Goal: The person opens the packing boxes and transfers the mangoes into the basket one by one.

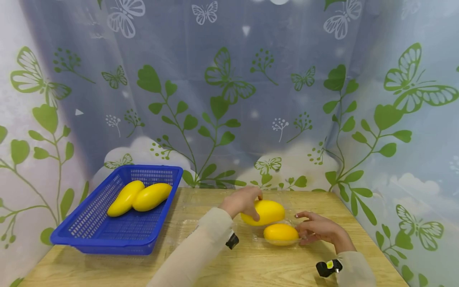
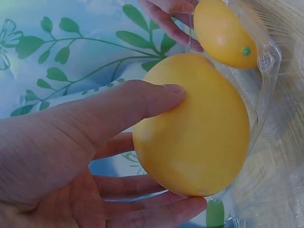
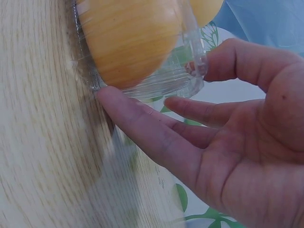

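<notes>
My left hand (image 1: pixel 244 201) grips a smooth yellow mango (image 1: pixel 270 212), thumb on one side and fingers around the other. It is held at the far side of a clear plastic container (image 3: pixel 164 88); whether it touches the container is hard to tell. A second mango (image 1: pixel 281 232), with a green dot at its end in the left wrist view, lies inside the container. At the container's right end, my right hand (image 1: pixel 319 229) holds the clear wall, its thumb at the rim and a fingertip at the lower corner.
To the left stands a blue plastic basket (image 1: pixel 114 248) with two yellow mangoes (image 1: pixel 125 199) in it. More clear plastic (image 1: pixel 184 227) lies on the wooden table (image 1: pixel 251 265) between basket and container. A patterned curtain (image 1: pixel 229 127) hangs behind the table.
</notes>
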`<state>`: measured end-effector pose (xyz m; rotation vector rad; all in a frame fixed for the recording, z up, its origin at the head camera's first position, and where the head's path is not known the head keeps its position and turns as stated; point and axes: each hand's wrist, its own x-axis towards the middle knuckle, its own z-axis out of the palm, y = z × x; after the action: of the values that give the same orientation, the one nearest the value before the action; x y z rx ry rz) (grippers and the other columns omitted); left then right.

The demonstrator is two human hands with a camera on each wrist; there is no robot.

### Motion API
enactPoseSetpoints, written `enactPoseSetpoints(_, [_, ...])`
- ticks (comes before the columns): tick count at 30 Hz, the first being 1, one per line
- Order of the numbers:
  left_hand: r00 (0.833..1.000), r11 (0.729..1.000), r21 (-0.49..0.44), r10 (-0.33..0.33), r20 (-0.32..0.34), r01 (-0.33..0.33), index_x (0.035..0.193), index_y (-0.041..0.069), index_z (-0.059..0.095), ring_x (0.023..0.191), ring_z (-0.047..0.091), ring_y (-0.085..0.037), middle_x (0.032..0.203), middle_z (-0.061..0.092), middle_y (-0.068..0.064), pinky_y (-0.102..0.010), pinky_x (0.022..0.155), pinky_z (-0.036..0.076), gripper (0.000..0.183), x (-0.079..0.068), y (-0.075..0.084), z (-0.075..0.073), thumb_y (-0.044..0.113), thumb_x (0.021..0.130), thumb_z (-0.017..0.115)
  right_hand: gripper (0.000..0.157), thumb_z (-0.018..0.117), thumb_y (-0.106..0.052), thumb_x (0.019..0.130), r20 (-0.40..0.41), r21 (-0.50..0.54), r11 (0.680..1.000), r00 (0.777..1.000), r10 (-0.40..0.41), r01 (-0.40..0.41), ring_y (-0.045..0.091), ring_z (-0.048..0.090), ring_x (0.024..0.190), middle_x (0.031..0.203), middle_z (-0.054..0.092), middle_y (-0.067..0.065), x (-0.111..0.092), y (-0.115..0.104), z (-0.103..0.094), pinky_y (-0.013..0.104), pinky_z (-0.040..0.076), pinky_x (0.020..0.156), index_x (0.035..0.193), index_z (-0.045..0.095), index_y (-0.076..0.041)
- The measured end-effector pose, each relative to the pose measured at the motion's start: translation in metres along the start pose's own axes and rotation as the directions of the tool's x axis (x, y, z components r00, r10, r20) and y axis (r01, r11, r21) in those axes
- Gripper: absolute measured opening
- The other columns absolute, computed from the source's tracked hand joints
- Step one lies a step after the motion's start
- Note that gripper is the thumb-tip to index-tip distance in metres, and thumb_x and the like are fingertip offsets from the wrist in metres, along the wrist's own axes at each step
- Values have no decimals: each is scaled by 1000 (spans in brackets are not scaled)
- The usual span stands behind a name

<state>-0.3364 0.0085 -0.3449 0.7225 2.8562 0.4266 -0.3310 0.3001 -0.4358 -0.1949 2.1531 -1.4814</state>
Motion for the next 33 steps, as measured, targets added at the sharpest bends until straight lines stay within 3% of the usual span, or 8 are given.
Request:
enactPoseSetpoints(7, [1000, 1000, -23, -17, -6, 17, 134, 16, 65, 127, 59, -22, 141, 61, -2, -41, 100, 55, 60, -3, -4, -3, 23, 80, 90, 75, 59, -15, 100, -9, -3, 1000, 1000, 8, -8, 21, 66, 90, 107, 62, 16, 2, -3, 1, 44, 64, 87, 157, 17, 10])
enactPoseSetpoints(14, [1000, 999, -49, -15, -2, 15, 134, 16, 64, 126, 59, -23, 143, 61, -4, -42, 98, 55, 60, -3, -6, -2, 23, 80, 90, 73, 58, -15, 102, 0, 3, 1000, 1000, 11, -11, 19, 62, 85, 95, 59, 11, 1, -1, 1, 43, 64, 88, 155, 16, 11])
enactPoseSetpoints(19, [1000, 999, -42, -19, -12, 18, 134, 17, 64, 125, 59, -22, 140, 62, -3, -41, 97, 56, 61, -4, -8, -1, 24, 80, 90, 73, 58, -16, 102, -4, -1, 1000, 1000, 6, -6, 20, 64, 89, 105, 60, 16, 1, 3, 0, 42, 64, 86, 156, 16, 11])
enactPoseSetpoints(33, [999, 999, -44, -22, -25, 21, 135, 18, 65, 128, 56, -23, 140, 62, -2, -43, 100, 54, 62, -12, -11, -6, 24, 79, 90, 74, 58, -17, 102, -2, 7, 1000, 1000, 0, 0, 17, 60, 79, 85, 57, 6, 1, 2, 1, 43, 64, 86, 156, 16, 11])
